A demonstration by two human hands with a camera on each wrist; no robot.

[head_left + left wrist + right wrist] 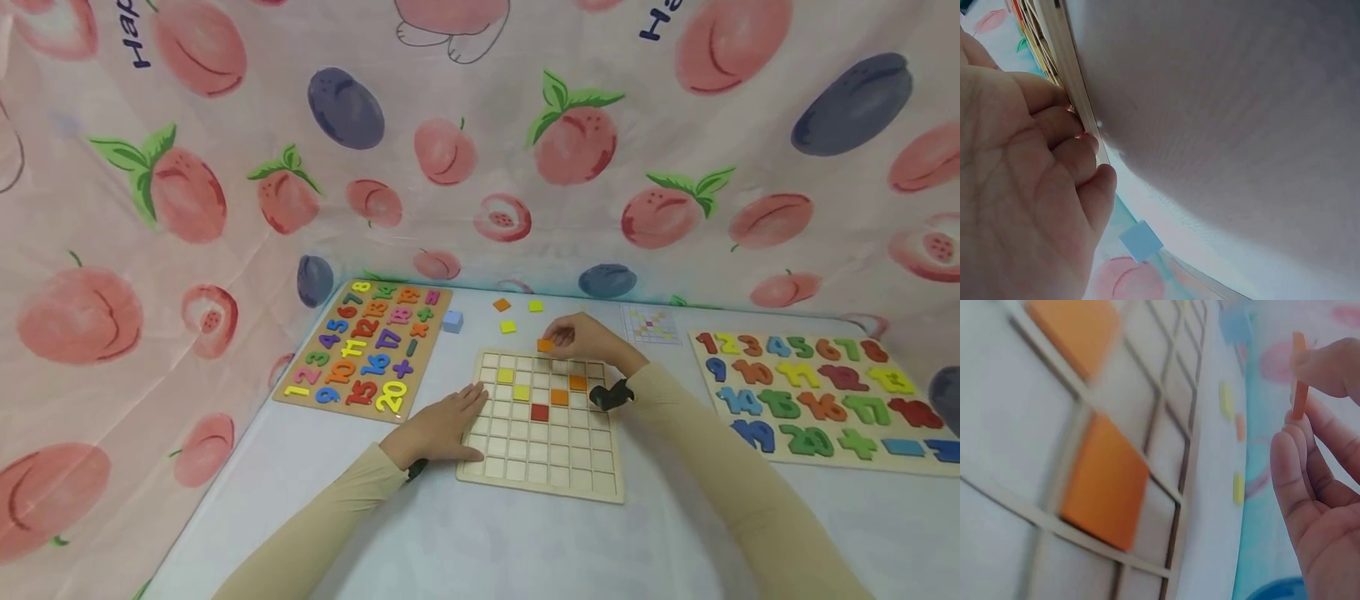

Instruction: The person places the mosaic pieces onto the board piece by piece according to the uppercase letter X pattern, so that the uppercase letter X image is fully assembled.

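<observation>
A wooden grid board [538, 452] lies on the table before me, holding two yellow tiles [521, 392], a red tile [539, 412] and two orange tiles [559, 397]. My left hand [441, 427] rests along its left edge, fingers [1063, 128] against the side and thumb over the lower left squares. Above the board's far edge, my right hand [585, 337] pinches another orange square tile [545, 345] between thumb and fingers. The right wrist view shows this held tile [1299, 378] edge-on, clear of the board.
Beyond the board lie a loose orange tile [502, 306], two loose yellow tiles [508, 327] and a light blue block [452, 322]. A printed pattern card [651, 324] is at the back. Number puzzle boards stand left [341, 408] and right [817, 392]. A fruit-print cloth [465, 225] hangs behind.
</observation>
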